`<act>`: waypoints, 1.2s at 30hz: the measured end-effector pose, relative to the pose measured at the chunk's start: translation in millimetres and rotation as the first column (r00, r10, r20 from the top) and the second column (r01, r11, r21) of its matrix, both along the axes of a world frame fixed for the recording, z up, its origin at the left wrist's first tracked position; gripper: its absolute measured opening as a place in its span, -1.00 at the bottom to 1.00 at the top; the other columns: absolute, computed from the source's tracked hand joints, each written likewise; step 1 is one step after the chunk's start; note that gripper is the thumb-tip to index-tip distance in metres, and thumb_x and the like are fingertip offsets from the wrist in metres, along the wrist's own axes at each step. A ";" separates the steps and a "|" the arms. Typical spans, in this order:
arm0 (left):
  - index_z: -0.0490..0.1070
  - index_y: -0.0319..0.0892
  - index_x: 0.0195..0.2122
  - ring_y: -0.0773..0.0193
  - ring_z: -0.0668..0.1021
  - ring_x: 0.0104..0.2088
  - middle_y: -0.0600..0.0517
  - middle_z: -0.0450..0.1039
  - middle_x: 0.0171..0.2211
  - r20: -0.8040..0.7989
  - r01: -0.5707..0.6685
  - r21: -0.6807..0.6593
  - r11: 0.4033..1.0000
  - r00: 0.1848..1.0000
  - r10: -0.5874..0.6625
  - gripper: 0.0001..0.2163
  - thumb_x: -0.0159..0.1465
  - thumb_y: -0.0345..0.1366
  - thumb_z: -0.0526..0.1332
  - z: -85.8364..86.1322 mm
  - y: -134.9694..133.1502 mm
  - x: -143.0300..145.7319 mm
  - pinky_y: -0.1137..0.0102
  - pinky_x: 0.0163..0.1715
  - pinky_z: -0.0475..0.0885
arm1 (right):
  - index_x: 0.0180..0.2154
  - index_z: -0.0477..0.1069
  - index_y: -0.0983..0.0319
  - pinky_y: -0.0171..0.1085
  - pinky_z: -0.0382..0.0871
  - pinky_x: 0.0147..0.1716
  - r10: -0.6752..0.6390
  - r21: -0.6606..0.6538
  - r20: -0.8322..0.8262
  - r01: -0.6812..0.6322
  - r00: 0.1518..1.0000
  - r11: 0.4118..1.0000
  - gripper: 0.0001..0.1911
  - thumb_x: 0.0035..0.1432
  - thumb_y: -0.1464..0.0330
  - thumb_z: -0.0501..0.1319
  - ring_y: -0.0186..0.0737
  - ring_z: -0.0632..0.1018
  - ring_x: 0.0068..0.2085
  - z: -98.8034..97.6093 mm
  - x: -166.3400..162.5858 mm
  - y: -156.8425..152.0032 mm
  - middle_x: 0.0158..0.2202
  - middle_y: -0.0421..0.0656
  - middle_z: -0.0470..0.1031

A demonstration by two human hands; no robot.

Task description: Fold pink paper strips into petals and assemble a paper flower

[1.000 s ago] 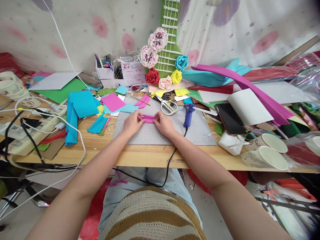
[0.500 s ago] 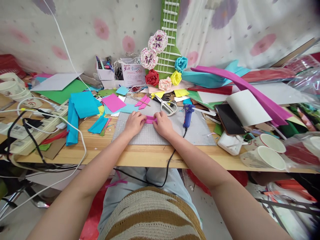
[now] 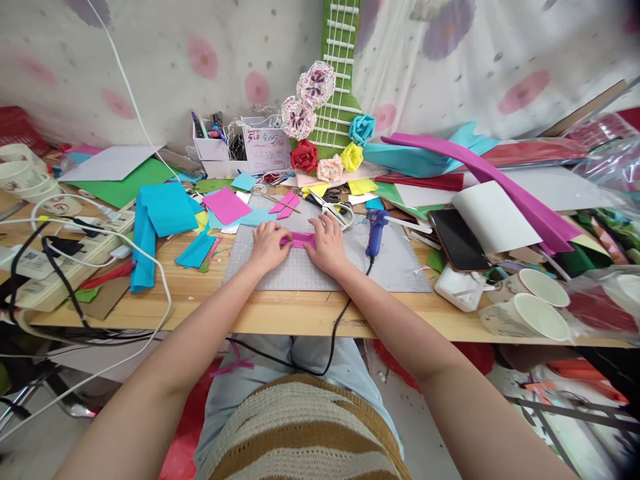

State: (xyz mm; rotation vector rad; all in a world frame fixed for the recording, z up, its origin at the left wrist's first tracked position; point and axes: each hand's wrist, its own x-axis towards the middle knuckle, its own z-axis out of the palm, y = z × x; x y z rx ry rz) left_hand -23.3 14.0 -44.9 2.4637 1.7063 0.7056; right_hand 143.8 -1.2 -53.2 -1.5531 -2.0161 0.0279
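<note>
A folded strip of magenta crepe paper point(image 3: 301, 240) lies on the grey cutting mat point(image 3: 400, 270), between my two hands. Its left end is pinched by my left hand point(image 3: 270, 247), whose thumb and fingers are closed on it. My right hand point(image 3: 327, 247) rests at the other end with its fingers spread and its thumb against the paper. A blue glue gun point(image 3: 375, 233) lies on the mat to the right, its black cord running down over the table edge. Just beyond my right hand are white-handled scissors point(image 3: 340, 215). The strip's ends are partly hidden by my hands.
Blue crepe paper point(image 3: 167, 210) and a magenta square point(image 3: 227, 205) lie to the left, near a power strip point(image 3: 75, 267) with tangled cables. On the right are a phone point(image 3: 457, 240) and paper cups point(image 3: 530, 317). Paper flowers point(image 3: 304, 156) stand at the back.
My right hand's fingers have lifted and spread apart, showing more of the magenta strip. My left hand stays at its end almost unmoved.
</note>
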 end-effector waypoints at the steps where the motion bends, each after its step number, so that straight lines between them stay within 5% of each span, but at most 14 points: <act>1: 0.44 -0.07 -0.35 0.05 0.31 -0.11 -0.04 0.31 -0.21 0.009 -0.004 -0.014 1.000 1.000 0.004 -0.92 0.12 -0.29 0.19 0.3 -0.2 -1.0 0.16 -0.13 0.19 | 0.08 0.17 0.27 0.07 -0.03 0.13 0.004 -0.008 0.002 -0.004 1.000 1.000 -0.47 0.04 0.37 0.15 0.08 0.02 0.22 0.1 1.6 -0.5 0.15 0.09 0.10; 12: 0.32 -0.08 -0.25 0.04 0.34 -0.11 -0.04 0.35 -0.21 0.093 -0.019 -0.075 0.997 0.995 0.026 -0.77 0.08 -0.48 0.11 2.3 1.4 -11.0 0.14 -0.10 0.23 | -0.02 0.31 0.22 -0.01 0.13 0.06 0.134 -0.047 0.052 -0.131 0.990 0.990 -0.64 0.10 0.46 0.08 -0.01 0.21 0.09 -0.9 13.8 1.2 0.08 -0.02 0.28; 20: 0.31 -0.15 -0.18 0.17 0.34 0.00 -0.03 0.36 -0.06 0.187 0.234 -0.011 0.972 0.956 -0.228 -0.66 0.03 -0.56 0.03 2.5 2.7 -14.1 0.25 0.02 0.24 | -0.14 0.38 0.23 -0.16 0.19 0.01 0.274 -0.124 0.067 -0.264 0.960 0.957 -0.71 0.15 0.52 0.00 -0.15 0.33 -0.02 4.0 14.6 0.6 -0.15 -0.09 0.47; 25: 0.31 -0.14 -0.22 0.20 0.40 -0.07 -0.01 0.40 -0.13 0.230 0.166 -0.033 0.986 0.961 -0.154 -0.71 0.05 -0.52 0.02 4.8 1.1 -19.6 0.28 -0.05 0.32 | -0.13 0.38 0.24 -0.20 0.18 0.01 0.277 -0.116 0.075 -0.268 0.958 0.957 -0.74 0.21 0.44 -0.02 -0.19 0.36 -0.05 7.0 14.8 -0.8 -0.17 -0.09 0.46; 30: 0.35 -0.13 -0.26 0.21 0.42 -0.09 0.02 0.43 -0.17 0.178 0.212 -0.027 0.977 0.963 -0.204 -0.73 0.02 -0.52 0.05 4.3 2.1 -26.0 0.30 -0.03 0.31 | -0.15 0.39 0.23 -0.15 0.17 0.00 0.325 -0.099 0.105 -0.316 0.940 0.944 -0.76 0.18 0.28 0.09 -0.14 0.34 -0.06 11.7 13.4 -3.5 -0.14 -0.08 0.46; 36: 0.35 -0.16 -0.21 0.19 0.41 -0.09 -0.02 0.41 -0.17 0.098 0.290 0.048 0.956 0.951 -0.294 -0.72 0.04 -0.47 0.09 7.1 -0.3 -20.4 0.30 -0.03 0.30 | -0.22 0.43 0.24 -0.15 0.17 -0.03 0.286 -0.091 0.136 -0.275 0.948 0.957 -0.77 0.22 0.33 0.03 -0.13 0.35 -0.10 13.3 8.3 -1.6 -0.18 -0.07 0.48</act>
